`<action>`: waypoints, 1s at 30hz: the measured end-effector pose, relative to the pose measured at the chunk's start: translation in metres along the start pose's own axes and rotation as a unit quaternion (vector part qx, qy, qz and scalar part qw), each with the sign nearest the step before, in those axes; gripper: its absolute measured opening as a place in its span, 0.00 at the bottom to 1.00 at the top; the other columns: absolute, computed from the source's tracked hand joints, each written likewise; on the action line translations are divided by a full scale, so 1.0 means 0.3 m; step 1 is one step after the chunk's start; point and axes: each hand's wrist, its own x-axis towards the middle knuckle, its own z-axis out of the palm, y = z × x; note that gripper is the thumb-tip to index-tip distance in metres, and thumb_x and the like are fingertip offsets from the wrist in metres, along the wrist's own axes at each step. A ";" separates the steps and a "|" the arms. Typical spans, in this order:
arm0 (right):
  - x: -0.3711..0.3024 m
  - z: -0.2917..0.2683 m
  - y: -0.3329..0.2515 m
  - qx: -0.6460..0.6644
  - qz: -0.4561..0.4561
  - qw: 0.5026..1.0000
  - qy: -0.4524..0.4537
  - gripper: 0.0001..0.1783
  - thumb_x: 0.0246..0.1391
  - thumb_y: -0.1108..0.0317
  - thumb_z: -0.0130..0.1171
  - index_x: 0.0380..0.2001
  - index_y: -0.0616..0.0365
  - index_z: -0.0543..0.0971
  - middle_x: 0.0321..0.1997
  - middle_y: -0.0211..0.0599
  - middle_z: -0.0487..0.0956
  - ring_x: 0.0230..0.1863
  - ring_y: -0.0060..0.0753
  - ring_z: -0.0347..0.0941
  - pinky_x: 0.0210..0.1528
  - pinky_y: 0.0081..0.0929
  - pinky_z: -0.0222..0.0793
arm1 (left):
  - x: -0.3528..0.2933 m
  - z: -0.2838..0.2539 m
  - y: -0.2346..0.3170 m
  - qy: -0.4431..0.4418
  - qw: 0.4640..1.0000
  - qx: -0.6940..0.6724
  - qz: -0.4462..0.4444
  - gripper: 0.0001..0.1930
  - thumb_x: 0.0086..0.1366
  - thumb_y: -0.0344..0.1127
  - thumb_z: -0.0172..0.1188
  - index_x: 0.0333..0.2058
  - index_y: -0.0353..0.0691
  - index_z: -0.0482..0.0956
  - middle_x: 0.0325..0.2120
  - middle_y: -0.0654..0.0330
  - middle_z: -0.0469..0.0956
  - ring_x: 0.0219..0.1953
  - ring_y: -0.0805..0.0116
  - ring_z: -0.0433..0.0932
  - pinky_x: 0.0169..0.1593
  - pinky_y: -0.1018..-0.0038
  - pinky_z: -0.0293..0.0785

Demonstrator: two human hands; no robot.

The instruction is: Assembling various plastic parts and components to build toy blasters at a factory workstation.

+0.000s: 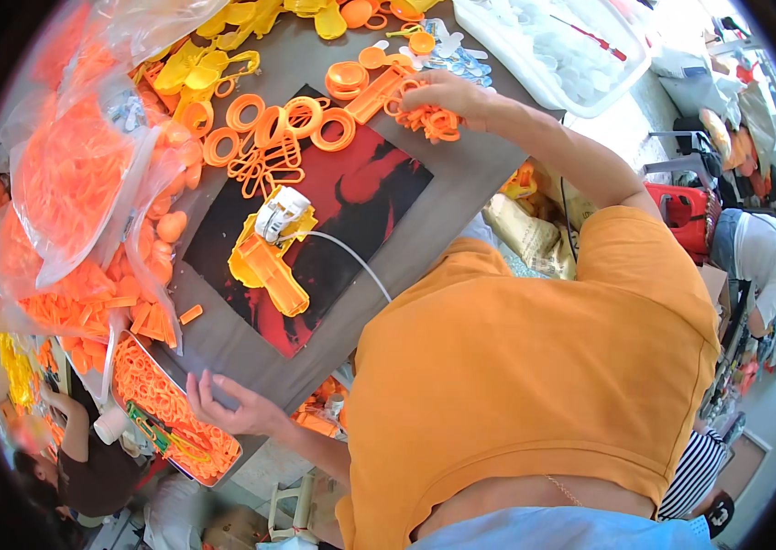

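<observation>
My right hand (450, 97) reaches to the far side of the table, its fingers curled onto a cluster of small orange plastic parts (431, 123). Whether all of the cluster is in the hand I cannot tell. Low on the left, my left hand (228, 404) is raised with nothing in it, fingers apart, beside a bin of small orange loops (163, 403). Between the hands, on a red and black mat (351, 197), lies a yellow and orange plastic assembly (269, 270). A white part (282, 214) with a pale cable sits at its upper end.
Orange rings (333, 130) and wire-like orange frames (264, 165) lie beyond the assembly. Yellow shells (200, 69) and clear bags of orange parts (86, 202) crowd the left. A white tray (580, 101) of translucent pieces stands far right. Other people work nearby.
</observation>
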 end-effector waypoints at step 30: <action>0.162 -0.051 0.124 -0.574 -0.391 0.708 0.127 0.12 0.54 0.61 0.61 0.34 0.58 0.77 0.35 0.40 0.76 0.39 0.45 0.73 0.42 0.37 0.68 | 0.003 0.237 0.281 -0.215 0.954 -0.200 -0.062 0.15 0.65 0.30 0.58 0.51 0.37 0.76 0.52 0.53 0.73 0.55 0.57 0.71 0.57 0.66 0.69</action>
